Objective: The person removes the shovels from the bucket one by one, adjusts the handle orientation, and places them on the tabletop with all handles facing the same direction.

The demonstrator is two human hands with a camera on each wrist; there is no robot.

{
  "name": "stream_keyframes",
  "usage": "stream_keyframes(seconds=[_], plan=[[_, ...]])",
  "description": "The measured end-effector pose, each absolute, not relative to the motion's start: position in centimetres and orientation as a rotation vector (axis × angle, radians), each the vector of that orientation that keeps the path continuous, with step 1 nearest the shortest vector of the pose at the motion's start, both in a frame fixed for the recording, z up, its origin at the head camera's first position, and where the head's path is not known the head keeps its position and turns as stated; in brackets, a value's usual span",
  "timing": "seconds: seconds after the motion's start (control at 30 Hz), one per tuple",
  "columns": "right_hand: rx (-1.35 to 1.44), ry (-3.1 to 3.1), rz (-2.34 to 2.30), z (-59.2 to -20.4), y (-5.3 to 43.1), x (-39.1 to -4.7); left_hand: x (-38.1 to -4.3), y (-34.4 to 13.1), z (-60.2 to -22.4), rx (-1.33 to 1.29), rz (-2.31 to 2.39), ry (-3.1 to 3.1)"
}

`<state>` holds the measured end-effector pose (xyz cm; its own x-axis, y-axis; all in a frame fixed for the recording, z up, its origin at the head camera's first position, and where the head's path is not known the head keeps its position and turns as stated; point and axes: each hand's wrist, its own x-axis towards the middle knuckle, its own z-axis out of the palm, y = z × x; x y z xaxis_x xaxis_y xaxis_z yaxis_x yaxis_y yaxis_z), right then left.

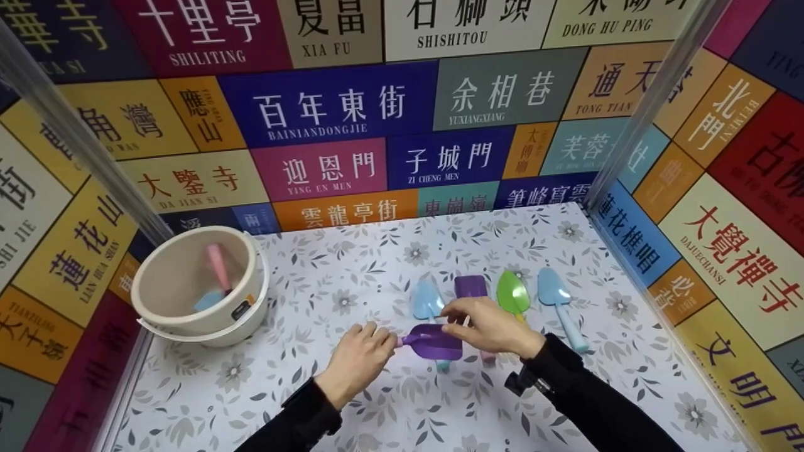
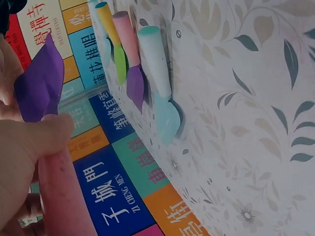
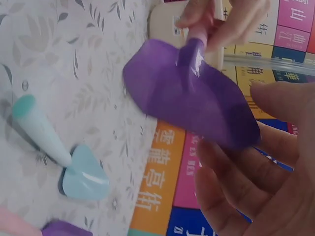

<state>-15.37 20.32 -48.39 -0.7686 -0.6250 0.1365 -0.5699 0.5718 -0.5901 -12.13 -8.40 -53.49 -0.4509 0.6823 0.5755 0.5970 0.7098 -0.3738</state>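
A toy shovel with a purple blade (image 1: 438,343) and a pink handle (image 2: 63,196) is held above the table. My left hand (image 1: 359,359) grips it by the handle, thumb along the upper end in the left wrist view. Beside the blade is my right hand (image 1: 488,324); in the right wrist view its fingers (image 3: 236,169) lie loosely bent at the blade's edge, the thumb apart from it. On the table below lie a light blue shovel (image 1: 428,297), a second purple shovel (image 1: 471,286), a green shovel (image 1: 514,292) and a blue shovel (image 1: 554,287). The right hand partly hides some of these.
To the left, a cream bucket (image 1: 147,301) sits inside a white one (image 1: 235,336). A pink-handled tool (image 1: 217,262) and a light blue piece (image 1: 209,301) are in the cream bucket. Sign-patterned walls (image 1: 326,103) and clear corner posts (image 1: 653,100) border the floral tabletop (image 1: 339,270).
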Motion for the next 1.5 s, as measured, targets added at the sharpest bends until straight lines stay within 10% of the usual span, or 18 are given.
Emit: stream_keyframes(seconds=[1.5], plan=[[-0.745, 3.226, -0.568, -55.0, 27.3, -11.6, -13.9, -5.8, -59.2, 0.069, -1.131, -2.647]])
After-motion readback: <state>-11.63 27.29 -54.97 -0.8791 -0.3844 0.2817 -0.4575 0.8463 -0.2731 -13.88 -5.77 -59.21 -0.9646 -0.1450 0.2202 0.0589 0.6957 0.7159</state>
